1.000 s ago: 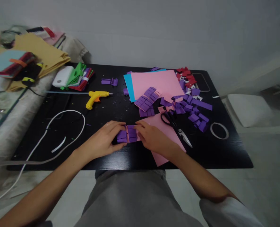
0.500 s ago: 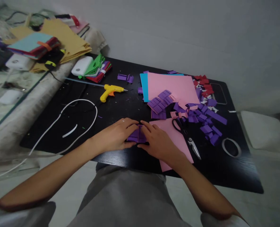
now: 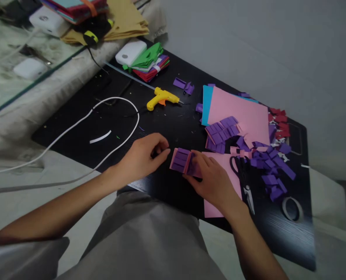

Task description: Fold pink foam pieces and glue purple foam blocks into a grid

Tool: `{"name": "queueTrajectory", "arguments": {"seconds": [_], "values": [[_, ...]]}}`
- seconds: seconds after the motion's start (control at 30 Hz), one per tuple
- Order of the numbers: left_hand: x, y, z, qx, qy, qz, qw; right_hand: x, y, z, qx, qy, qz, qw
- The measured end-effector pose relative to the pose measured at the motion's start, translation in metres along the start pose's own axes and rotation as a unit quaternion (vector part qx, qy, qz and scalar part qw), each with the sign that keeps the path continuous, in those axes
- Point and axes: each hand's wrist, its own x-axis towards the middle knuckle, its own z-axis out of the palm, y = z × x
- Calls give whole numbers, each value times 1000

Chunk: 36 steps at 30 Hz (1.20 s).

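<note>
A small pink and purple paper piece (image 3: 180,160) lies near the front edge of the black table. My right hand (image 3: 212,177) grips its right part between thumb and fingers. Just left of the piece, apart from it, is my left hand (image 3: 146,155), its fingers curled and a gap between thumb and forefinger, with nothing seen in it. A pink sheet (image 3: 215,206) lies partly under my right hand, and black-handled scissors (image 3: 244,179) rest at its right edge. Behind the piece sit purple woven paper squares (image 3: 221,132).
A yellow glue gun (image 3: 164,97) lies behind my left hand, near a white cable (image 3: 114,98). Large pink (image 3: 239,111) and blue sheets lie at the back. Purple paper pieces (image 3: 280,163) and a tape roll (image 3: 292,209) are at the right. Coloured papers (image 3: 152,64) are stacked back left.
My left hand has let go of the paper piece and moved left, uncovering its left part. My right hand still grips it. The view has turned and shifted.
</note>
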Motion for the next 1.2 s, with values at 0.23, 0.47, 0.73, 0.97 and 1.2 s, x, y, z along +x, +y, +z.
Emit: {"name": "queueTrajectory", "arguments": {"seconds": [0.23,0.47,0.73,0.97,1.2], "values": [[-44,-5,36,48,4,30,998,1,-1,-2,-12,-4,-5,1000],[-58,-4,54,127,-14,153,980,4,-4,-4,-34,-33,-8,999],[-60,-5,57,128,-40,178,975,1,-4,-3,-20,-22,-20,999],[-67,8,69,41,36,143,988,-1,-6,-3,-29,-32,-16,999],[-69,11,74,37,43,147,988,-3,-6,-2,-56,-43,-29,997]]}}
